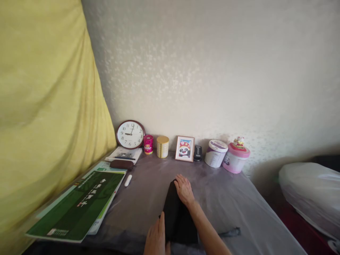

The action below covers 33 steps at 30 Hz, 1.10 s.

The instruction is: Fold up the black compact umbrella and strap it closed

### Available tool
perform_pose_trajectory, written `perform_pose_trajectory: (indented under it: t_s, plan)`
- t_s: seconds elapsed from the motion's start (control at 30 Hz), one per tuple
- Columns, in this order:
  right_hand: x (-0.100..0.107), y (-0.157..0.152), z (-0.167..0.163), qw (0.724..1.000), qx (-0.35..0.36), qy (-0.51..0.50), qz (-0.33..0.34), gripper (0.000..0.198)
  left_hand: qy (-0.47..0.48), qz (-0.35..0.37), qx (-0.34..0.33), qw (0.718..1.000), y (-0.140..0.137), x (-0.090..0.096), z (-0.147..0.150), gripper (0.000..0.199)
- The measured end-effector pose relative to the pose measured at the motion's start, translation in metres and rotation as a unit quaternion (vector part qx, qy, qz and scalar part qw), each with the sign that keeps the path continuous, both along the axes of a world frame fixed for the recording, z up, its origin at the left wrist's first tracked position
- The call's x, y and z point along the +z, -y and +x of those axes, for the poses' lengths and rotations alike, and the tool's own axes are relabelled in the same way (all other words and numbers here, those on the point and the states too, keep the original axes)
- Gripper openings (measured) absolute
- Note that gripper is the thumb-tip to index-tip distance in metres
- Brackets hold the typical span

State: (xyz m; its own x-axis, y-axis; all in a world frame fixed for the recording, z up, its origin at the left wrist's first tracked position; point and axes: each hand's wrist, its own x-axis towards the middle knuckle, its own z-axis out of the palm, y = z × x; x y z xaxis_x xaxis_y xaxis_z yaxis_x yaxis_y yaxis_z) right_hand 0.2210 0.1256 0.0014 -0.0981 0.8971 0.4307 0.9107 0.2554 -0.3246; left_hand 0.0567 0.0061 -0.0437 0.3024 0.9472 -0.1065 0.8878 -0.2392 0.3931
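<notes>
A black folded cloth item [174, 216] lies lengthwise on the table in front of me; its exact kind does not show. My right hand [183, 188] rests on its far end, palm down, with the fingers stretched out. At the near left edge of the cloth is my left hand [157, 235], its fingers straight and side by side along the fold. The lower part of that hand is cut off by the bottom of the view. To the right of my forearm, a thin dark strip [230, 232] lies on the table.
Green books [77, 205] are stacked at left, with a brown case [121, 164] and a white stick-shaped item [128, 180] nearby. Along the wall stand a clock [130, 134], a pink can [148, 144], a yellow-lidded can [162, 147], a picture frame [185, 148] and two tubs [216, 153].
</notes>
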Motion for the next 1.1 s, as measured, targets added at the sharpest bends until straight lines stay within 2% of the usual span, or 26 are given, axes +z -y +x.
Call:
perform_pose_trajectory:
  t_s: [0.07, 0.13, 0.2, 0.3, 0.4, 0.5, 0.57, 0.7, 0.8, 0.9, 1.0, 1.1]
  plan:
    - [-0.001, 0.017, -0.004, 0.999, -0.019, -0.010, 0.047, 0.034, -0.013, 0.006, 0.001, 1.000, 0.000, 0.000, 0.002, 0.084]
    - [-0.005, 0.039, -0.012, 0.998, 0.011, -0.018, 0.065, 0.034, -0.028, 0.006, 0.003, 1.000, 0.000, 0.000, 0.003, 0.085]
    - [-0.009, 0.057, -0.023, 0.998, 0.042, -0.024, 0.038, 0.030, -0.043, 0.002, 0.009, 0.999, 0.000, 0.004, 0.004, 0.084]
    - [-0.012, 0.069, -0.035, 0.998, 0.024, -0.051, 0.008, 0.028, -0.065, -0.015, 0.012, 0.998, -0.001, 0.018, 0.000, 0.081]
    - [-0.010, 0.068, -0.039, 0.998, 0.015, -0.062, 0.003, 0.028, -0.074, -0.033, 0.018, 0.997, 0.000, 0.038, -0.004, 0.079]
    - [-0.006, 0.067, -0.039, 0.998, 0.017, -0.064, -0.002, 0.029, -0.073, -0.007, 0.023, 0.997, 0.001, 0.052, -0.001, 0.086]
    - [-0.004, 0.067, -0.040, 0.997, 0.023, -0.068, -0.009, 0.029, -0.075, 0.001, 0.009, 0.997, 0.002, 0.052, 0.006, 0.090]
    - [-0.011, 0.062, -0.037, 0.993, 0.042, -0.108, 0.001, 0.030, -0.078, 0.011, 0.008, 0.997, 0.003, 0.041, 0.015, 0.088]
    - [-0.028, 0.054, -0.026, 0.980, 0.041, -0.184, 0.055, 0.031, -0.075, 0.013, 0.009, 0.997, 0.003, 0.039, 0.014, 0.092]
    - [-0.047, 0.047, -0.009, 0.959, 0.000, -0.262, 0.113, 0.035, -0.091, 0.007, 0.008, 0.996, 0.006, 0.046, 0.011, 0.096]
    - [-0.057, 0.046, 0.009, 0.949, -0.014, -0.301, 0.093, 0.037, -0.069, 0.010, 0.015, 0.997, 0.008, 0.048, 0.008, 0.096]
    - [-0.053, 0.048, 0.030, 0.938, -0.038, -0.336, 0.075, 0.037, 0.012, -0.009, 0.010, 1.000, 0.005, 0.044, 0.001, 0.094]
